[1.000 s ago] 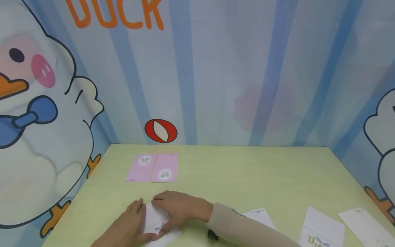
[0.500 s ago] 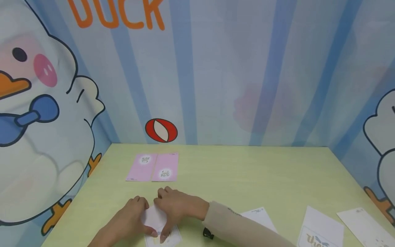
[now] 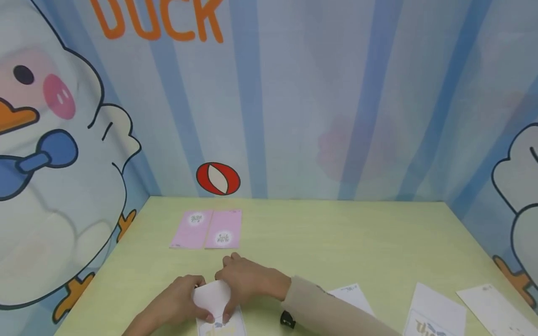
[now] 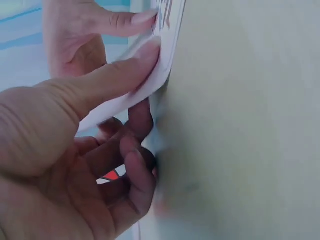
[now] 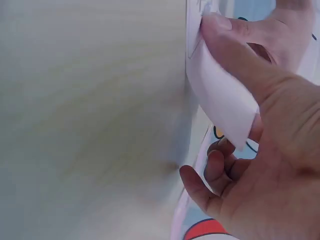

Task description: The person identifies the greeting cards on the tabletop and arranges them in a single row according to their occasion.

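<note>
A white card (image 3: 213, 297) with gold lettering lies near the table's front edge, its far end curled up off the surface. My left hand (image 3: 180, 299) grips its left side, thumb on the face and fingers behind. On the other side my right hand (image 3: 248, 281) holds the card the same way, both thumbs close together by the print. The left wrist view shows the lifted card (image 4: 112, 106) between thumb and index finger, the other fingers curled below. From the right wrist, the bent flap of the card (image 5: 222, 95) rises from the table.
Two pink cards (image 3: 224, 226) lie side by side at the back left of the table (image 3: 336, 242). Toward the front right are a partly covered white card (image 3: 354, 297), a lettered card (image 3: 439, 305) and a plainer card (image 3: 493, 305). A small black object (image 3: 287, 319) sits by the right sleeve.
The card's far end has gone from lying flat to curling upward. Both hands have moved from resting flat over it to gripping its sides, with fingers behind; the card has turned straighter.
</note>
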`<state>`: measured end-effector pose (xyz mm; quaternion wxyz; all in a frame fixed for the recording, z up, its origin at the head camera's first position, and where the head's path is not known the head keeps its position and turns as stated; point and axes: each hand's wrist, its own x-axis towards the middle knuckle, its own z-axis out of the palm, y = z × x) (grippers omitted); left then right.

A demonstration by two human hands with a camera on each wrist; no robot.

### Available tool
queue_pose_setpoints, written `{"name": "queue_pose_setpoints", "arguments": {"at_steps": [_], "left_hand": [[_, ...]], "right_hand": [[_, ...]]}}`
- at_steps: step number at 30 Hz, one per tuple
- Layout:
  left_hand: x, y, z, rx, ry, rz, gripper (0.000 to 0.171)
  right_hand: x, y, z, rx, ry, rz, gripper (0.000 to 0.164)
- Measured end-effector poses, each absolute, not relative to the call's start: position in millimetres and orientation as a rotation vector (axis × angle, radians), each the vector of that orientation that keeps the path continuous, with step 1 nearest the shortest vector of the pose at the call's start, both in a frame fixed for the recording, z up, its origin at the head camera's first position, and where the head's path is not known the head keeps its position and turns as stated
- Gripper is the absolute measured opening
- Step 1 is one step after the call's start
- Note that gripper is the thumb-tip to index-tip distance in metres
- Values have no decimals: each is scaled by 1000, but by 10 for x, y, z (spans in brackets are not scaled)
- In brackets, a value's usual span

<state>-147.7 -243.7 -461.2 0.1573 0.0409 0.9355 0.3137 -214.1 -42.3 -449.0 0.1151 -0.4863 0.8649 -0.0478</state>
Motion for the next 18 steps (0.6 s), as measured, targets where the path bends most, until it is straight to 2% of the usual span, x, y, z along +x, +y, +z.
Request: {"name": "queue_pose_setpoints", "arguments": {"at_steps": [3, 5, 10, 18], "left_hand": [[-1449, -2451, -4651, 148, 2668, 986, 44], [-1437, -2472, -4667, 168, 2656, 1048, 39], [-1418, -2488, -4690, 139, 2635, 1131, 31], [-1470, -2531, -4672, 187, 2544, 1309, 28]], "right_hand": [[-2169, -368, -4516, -1340, 2499, -315, 38], [-2195, -342, -4521, -1272, 2468, -447, 31], [-2221, -262, -4515, -1132, 2443, -629, 26], [-2296, -125, -4502, -917, 2253, -967, 21]]}}
